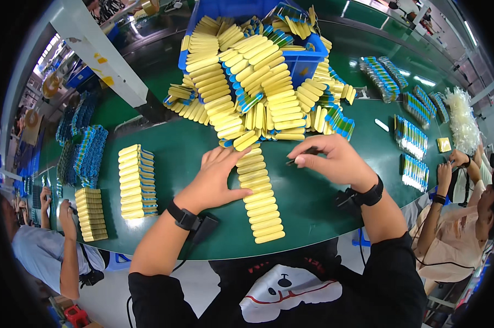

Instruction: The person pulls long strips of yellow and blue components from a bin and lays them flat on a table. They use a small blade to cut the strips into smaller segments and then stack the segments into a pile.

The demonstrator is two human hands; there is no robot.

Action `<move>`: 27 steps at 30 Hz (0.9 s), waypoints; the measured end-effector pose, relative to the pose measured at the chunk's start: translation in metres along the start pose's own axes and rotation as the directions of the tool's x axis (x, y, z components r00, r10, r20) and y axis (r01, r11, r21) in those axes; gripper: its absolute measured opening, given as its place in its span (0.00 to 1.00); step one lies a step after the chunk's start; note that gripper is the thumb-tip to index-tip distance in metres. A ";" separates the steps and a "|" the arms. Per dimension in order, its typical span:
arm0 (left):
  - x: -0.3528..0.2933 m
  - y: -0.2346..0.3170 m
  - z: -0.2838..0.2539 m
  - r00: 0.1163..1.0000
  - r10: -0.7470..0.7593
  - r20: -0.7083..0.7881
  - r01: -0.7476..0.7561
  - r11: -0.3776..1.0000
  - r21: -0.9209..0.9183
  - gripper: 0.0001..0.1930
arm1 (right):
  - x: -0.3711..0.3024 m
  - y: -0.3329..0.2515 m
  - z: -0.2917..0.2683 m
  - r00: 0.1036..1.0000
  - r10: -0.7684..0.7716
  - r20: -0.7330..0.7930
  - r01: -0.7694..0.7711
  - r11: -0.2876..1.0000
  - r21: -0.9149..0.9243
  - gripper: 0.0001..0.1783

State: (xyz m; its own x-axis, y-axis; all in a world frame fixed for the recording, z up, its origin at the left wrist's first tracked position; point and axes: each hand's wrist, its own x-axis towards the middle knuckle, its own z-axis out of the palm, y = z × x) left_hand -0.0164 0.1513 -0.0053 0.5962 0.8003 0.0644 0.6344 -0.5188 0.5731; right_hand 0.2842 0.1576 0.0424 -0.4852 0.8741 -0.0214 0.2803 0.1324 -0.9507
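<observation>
A strip of yellow, round-ended flat pieces [262,210] lies on the green table, running from the heap towards me. My left hand [214,177] rests on its left side with fingers spread. The thumb touches the strip's edge, and the fingertips reach its far end by the heap. To the right of the strip, my right hand [337,161] is closed in a pinch on a small dark tool [312,151], mostly covered by the fingers. It is held apart from the strip. Just beyond both hands, more yellow strips with blue-green undersides [208,82] form a large heap.
Behind, a blue bin [304,65] overflows with strips. Yellow stacks [131,183] and blue bundles [91,153] stand at left, near a grey post [102,54]. Clear-wrapped packs [410,136], a small white piece [382,125] and white strands [462,120] lie right. People work at both sides.
</observation>
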 end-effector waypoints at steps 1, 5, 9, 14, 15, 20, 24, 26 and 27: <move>0.001 0.000 0.000 1.000 -0.016 0.017 0.016 1.000 -0.014 0.48 | 0.000 0.000 0.006 0.996 -0.088 0.013 0.088 0.996 0.020 0.10; -0.003 0.001 0.000 0.999 -0.016 0.035 0.017 0.999 -0.028 0.50 | 0.008 0.023 0.038 0.953 -0.303 0.017 0.303 0.946 -0.118 0.09; -0.009 0.000 0.004 1.000 0.024 -0.013 -0.024 0.999 -0.031 0.52 | 0.015 0.039 0.059 0.911 -0.410 0.050 0.412 0.893 -0.180 0.10; -0.011 0.001 0.005 1.000 0.025 -0.004 -0.026 0.999 -0.040 0.53 | 0.017 0.044 0.074 0.910 -0.406 0.082 0.414 0.899 -0.143 0.11; -0.011 -0.001 0.006 1.000 0.023 -0.002 -0.023 0.999 -0.042 0.53 | 0.019 0.047 0.075 0.911 -0.404 0.083 0.412 0.900 -0.140 0.11; -0.007 -0.003 0.005 0.999 0.035 -0.014 -0.035 0.999 -0.007 0.55 | 0.025 0.046 0.074 0.895 -0.436 0.091 0.446 0.868 -0.219 0.09; -0.003 -0.002 0.003 1.000 0.022 0.006 -0.022 0.999 -0.043 0.55 | 0.020 0.047 0.063 0.923 -0.381 0.055 0.381 0.886 -0.265 0.09; -0.003 -0.002 0.003 1.000 0.022 0.004 -0.021 0.999 -0.037 0.55 | 0.015 0.046 0.058 0.934 -0.355 0.037 0.351 0.897 -0.270 0.09; -0.004 -0.001 0.002 1.000 0.022 -0.001 -0.022 0.999 -0.033 0.55 | 0.013 0.044 0.055 0.944 -0.328 0.021 0.320 0.905 -0.279 0.08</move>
State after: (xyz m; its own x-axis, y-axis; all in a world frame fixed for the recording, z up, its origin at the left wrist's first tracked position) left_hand -0.0183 0.1485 -0.0083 0.6094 0.7890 0.0778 0.6046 -0.5260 0.5981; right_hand 0.2443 0.1490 -0.0169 -0.5674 0.7725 0.2852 0.3292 0.5303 -0.7813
